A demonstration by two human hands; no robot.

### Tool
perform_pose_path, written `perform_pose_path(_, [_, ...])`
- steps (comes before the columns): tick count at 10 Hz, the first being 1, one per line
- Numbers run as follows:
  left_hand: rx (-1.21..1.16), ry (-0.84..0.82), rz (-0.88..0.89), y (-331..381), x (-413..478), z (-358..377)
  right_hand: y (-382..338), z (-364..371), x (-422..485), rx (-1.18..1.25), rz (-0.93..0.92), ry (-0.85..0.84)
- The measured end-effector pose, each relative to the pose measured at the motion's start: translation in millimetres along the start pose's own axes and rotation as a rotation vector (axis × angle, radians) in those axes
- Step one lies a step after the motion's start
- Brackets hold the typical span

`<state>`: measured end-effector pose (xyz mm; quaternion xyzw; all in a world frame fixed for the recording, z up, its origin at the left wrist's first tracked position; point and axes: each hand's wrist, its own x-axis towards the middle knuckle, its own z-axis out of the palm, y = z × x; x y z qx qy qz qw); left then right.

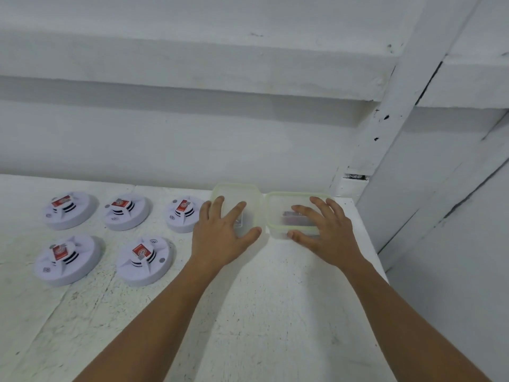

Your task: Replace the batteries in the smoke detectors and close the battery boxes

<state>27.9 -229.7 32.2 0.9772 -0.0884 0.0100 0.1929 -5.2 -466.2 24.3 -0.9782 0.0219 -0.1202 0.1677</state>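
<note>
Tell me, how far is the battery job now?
Looks done: each of the five smoke detectors shows a red battery. In hand: the left hand and right hand rest on the left box and right box. Left: confirming both are snapped shut; I cannot tell.

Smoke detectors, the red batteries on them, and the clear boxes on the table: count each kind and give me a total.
Smoke detectors: 5
Red batteries: 5
Clear boxes: 2
Total: 12

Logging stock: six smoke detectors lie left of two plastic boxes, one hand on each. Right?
Not six: the head view shows five smoke detectors left of the two plastic boxes, left hand on one, right hand on the other.
</note>
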Motion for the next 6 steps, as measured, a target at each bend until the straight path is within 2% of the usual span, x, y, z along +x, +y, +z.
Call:
perform_pose_path(3, [0.033,-0.030,-0.003,6,21,-3,3,4,16,0.000,0.001,0.011])
perform_pose_path(6, [-0.068,-0.133,-0.011,10,20,-15,-9,-17,21,-0.017,0.075,-0.212])
